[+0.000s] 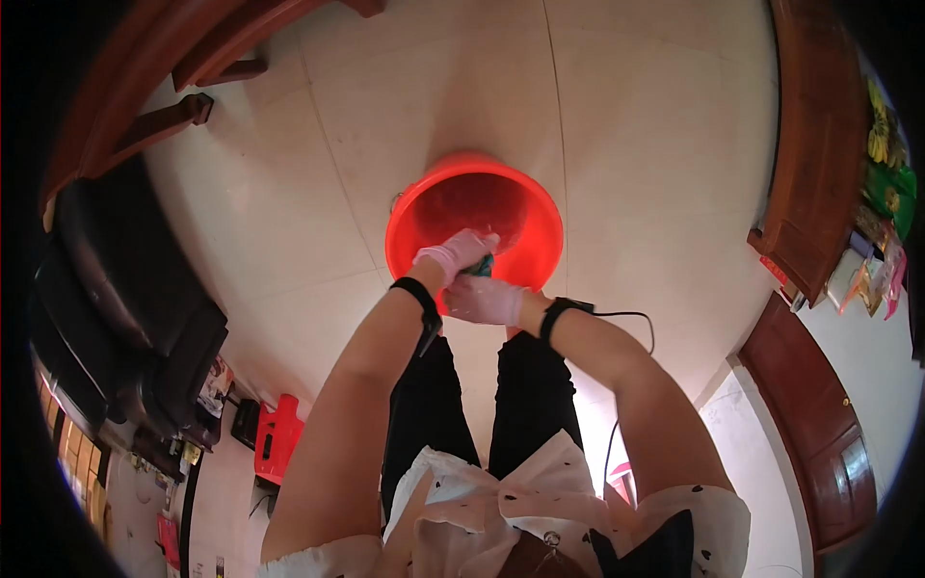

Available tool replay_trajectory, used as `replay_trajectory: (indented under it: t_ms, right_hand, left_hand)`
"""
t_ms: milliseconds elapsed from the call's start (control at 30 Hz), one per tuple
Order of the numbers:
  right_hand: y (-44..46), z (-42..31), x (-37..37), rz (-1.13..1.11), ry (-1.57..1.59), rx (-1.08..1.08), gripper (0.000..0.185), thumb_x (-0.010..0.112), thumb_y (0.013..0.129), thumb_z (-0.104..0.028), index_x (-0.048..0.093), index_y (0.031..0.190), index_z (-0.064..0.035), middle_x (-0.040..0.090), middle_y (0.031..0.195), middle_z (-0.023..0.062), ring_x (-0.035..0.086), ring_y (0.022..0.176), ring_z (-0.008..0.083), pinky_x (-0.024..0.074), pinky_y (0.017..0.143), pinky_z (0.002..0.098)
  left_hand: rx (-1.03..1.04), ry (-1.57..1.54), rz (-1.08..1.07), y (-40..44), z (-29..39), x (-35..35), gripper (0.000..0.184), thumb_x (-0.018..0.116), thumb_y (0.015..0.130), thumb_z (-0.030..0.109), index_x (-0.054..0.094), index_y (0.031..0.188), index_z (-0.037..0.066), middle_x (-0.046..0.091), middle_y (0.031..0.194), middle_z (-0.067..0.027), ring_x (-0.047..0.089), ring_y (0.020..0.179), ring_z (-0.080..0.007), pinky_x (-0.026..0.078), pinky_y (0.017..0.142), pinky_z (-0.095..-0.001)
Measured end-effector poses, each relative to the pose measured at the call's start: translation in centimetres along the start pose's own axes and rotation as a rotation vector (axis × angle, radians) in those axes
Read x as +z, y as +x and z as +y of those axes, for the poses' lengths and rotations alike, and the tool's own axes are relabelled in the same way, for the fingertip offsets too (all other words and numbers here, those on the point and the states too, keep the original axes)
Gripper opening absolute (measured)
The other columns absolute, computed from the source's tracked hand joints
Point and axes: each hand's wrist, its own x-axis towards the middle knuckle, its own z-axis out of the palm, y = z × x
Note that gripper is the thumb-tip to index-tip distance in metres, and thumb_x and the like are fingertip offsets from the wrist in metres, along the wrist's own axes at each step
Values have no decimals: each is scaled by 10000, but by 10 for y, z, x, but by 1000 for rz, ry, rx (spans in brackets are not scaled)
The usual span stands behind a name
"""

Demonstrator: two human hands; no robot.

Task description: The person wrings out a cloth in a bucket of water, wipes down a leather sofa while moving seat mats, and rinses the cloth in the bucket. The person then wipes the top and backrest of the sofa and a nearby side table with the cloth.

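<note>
A bright red bucket stands on the floor in front of my legs. Over its near side, both hands, in thin pale-pink gloves, are close together. A small bunched teal cloth shows between them, mostly covered by the fingers. My left hand is the farther one, closed against the cloth. My right hand lies just nearer my body, over the bucket's near rim, curled around the cloth's lower part. Whitish flecks or drops show on the gloves and beside the fingers.
Pale tiles cover the floor. On the left are a black leather seat and a red plastic stool. A wooden cabinet stands at right, with packets beside it. A cable hangs from my right wrist strap.
</note>
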Motion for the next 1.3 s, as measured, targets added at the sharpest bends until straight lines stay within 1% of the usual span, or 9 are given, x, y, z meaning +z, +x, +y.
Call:
replay_trajectory:
  t_ms: [100,200,333,533,700,933,1000,1067,1300]
  right_hand:
    - [-31,-4,-37,519,-456,-409,269,575,820,-225,600,1038,-71,567,1155,106,479,1170,287,420,920,410]
    - [-21,3,-13,1110,38,-132,339,537,884,-247,544,1164,-56,564,1181,130,473,1200,294,408,946,436]
    - [-56,2,-33,702,1425,546,397,504,933,-355,526,1179,-44,618,1125,146,653,877,304,490,837,392]
    - [-96,-6,-27,1195,925,469,371,552,901,-416,636,948,-58,640,812,52,620,654,169,484,510,283]
    - [-170,-77,-41,992,1037,301,342,583,853,-409,607,787,-75,560,657,12,559,614,113,429,508,308]
    - [-174,-212,-39,838,-571,304,237,679,720,-230,662,847,-31,631,953,164,607,977,264,433,898,417]
    - [-152,-265,-23,742,-165,-568,373,669,724,-135,598,1078,-41,613,1053,159,577,1037,257,387,948,414]
    - [-128,-331,-4,186,-114,-538,586,700,694,-131,483,1229,-33,588,1094,69,554,1001,176,443,896,349]
    - [-28,-506,37,30,298,-347,398,519,937,-287,494,1209,2,595,1118,76,576,1005,174,474,845,299]
  left_hand:
    - [-98,-734,-352,-23,-18,-26,286,476,946,356,591,942,94,606,863,-30,610,772,-157,548,605,-323]
    - [17,-664,-11,-43,-25,-32,249,542,927,361,575,985,122,606,821,12,599,726,-141,537,621,-334]
    - [202,-23,522,-73,-26,-30,126,629,845,170,556,887,76,604,783,-26,617,763,-194,496,672,-352]
    - [314,-1050,712,-106,-63,-55,142,567,889,211,543,919,74,594,793,-46,589,778,-184,483,666,-361]
    - [552,-1088,627,-227,-82,-63,368,386,963,380,592,891,84,571,787,-53,547,714,-146,466,612,-302]
    - [827,-1132,356,-423,-74,-13,254,676,822,186,542,998,61,567,881,-1,587,839,-114,509,737,-272]
    - [967,-918,420,-455,-71,-4,248,675,823,179,544,990,49,580,933,-26,586,909,-128,510,752,-279]
    - [993,-789,646,-505,-71,3,272,669,832,190,535,1014,40,573,954,-33,577,919,-131,502,754,-279]
    - [987,-1048,1405,-562,-223,-78,445,557,915,352,464,1198,22,558,1010,-44,552,883,-137,477,793,-299]
